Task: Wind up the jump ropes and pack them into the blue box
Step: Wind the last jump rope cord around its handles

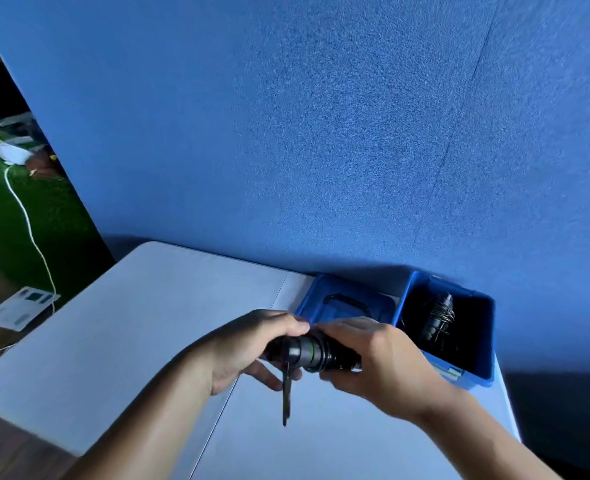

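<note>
Both my hands hold one black jump rope bundle [312,353] just above the white table [141,323]; its handles lie side by side with a green ring on them. My left hand [252,344] grips the left end, my right hand [380,358] covers the right end. A short black strap [286,396] hangs down from the bundle. The blue box [487,341] stands open at the right rear of the table. Inside it lies another wound black jump rope [439,320].
The box's blue lid [321,299] lies flat left of the box, just behind my hands, with a black loop on it. A blue wall rises right behind the table. Left of the table, on the floor, lie a white cable [27,223] and papers.
</note>
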The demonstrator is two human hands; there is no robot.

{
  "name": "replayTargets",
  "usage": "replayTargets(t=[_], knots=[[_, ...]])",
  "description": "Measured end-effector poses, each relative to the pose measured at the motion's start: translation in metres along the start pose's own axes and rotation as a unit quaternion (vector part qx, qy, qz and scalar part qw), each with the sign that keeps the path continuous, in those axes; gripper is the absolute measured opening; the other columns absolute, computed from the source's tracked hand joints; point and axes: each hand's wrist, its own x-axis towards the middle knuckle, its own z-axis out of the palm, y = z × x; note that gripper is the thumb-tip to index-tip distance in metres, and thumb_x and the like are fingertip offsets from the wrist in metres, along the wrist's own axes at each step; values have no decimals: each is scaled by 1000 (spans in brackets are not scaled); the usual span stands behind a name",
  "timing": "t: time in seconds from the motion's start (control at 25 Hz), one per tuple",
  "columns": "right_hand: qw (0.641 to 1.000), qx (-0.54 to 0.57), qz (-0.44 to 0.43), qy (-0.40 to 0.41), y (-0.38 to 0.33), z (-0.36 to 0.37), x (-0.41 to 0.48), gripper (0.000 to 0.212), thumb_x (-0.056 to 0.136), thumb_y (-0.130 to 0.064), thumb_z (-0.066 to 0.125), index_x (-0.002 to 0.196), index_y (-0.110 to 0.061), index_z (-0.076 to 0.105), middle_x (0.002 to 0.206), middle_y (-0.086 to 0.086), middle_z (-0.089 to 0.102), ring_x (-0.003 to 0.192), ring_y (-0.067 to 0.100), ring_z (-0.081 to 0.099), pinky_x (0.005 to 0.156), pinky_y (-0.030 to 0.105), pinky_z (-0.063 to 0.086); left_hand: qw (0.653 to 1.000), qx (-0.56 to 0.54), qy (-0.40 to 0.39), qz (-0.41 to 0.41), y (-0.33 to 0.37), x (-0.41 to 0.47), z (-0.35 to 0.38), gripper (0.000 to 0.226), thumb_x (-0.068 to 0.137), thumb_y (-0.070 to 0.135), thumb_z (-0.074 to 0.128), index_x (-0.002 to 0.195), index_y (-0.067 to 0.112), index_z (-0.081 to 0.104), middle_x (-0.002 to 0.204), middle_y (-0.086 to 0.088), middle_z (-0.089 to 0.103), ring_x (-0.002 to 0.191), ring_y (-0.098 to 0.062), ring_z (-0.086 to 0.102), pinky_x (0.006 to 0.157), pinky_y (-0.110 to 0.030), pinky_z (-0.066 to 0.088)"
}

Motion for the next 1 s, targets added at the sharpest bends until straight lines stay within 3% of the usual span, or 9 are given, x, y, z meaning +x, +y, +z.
replayTargets(t=[0.16, 0.28, 0.36, 0.52, 0.68, 0.88, 1.0], knots=[[986, 156, 62, 20, -1, 1, -4, 45, 77, -33, 81, 117, -41, 65, 92, -14, 71, 79, 3, 64, 77, 36, 55, 999, -6, 7, 38, -2, -4, 1, 56, 86, 55, 52, 117, 13, 71, 112, -13, 74, 88, -26, 72, 73, -39, 51], [962, 254, 94, 27, -2, 2, -5, 33, 80, -27, 81, 108, -36, 68, 84, -2, 73, 76, 23, 68, 76, 43, 57, 997, -16, 26, 64, -6, -6, 7, 54, 88, 61, 47, 115, 21, 72, 114, -11, 73, 86, -24, 68, 70, -38, 53], [961, 258, 98, 34, 0, 2, -6, 29, 81, -27, 81, 106, -34, 69, 87, -2, 75, 80, 20, 70, 80, 43, 56, 997, -26, 37, 69, -10, -7, 10, 53, 88, 62, 46, 116, 24, 71, 116, -10, 73, 85, -23, 69, 69, -37, 56], [952, 276, 125, 36, 2, 3, -10, 24, 83, -25, 77, 104, -32, 69, 90, -3, 76, 83, 14, 72, 82, 42, 57, 985, -105, 96, 92, -19, -13, 17, 39, 84, 41, 58, 119, 26, 67, 110, -15, 72, 78, -25, 69, 65, -40, 57], [944, 300, 129, 43, 5, 3, -17, 24, 84, -25, 73, 107, -24, 68, 89, 2, 76, 81, 17, 73, 78, 41, 58, 972, -160, 128, 118, -29, -22, 19, 39, 75, 19, 68, 113, 16, 66, 92, -15, 70, 71, -23, 65, 60, -38, 56], [912, 389, 122, 54, -1, 8, -22, 16, 87, -19, 68, 102, -15, 69, 87, 11, 74, 78, 22, 73, 68, 28, 52, 954, -185, 169, 162, -27, -27, 20, 46, 74, 21, 75, 119, 19, 66, 91, -8, 70, 73, -13, 63, 61, -32, 54], [891, 432, 122, 70, -4, 13, -24, 16, 86, -17, 66, 102, -13, 69, 87, 14, 73, 80, 28, 71, 69, 33, 53, 962, -170, 154, 145, -26, -27, 22, 51, 73, 19, 73, 123, 24, 67, 86, -5, 67, 72, -12, 61, 62, -31, 54]])
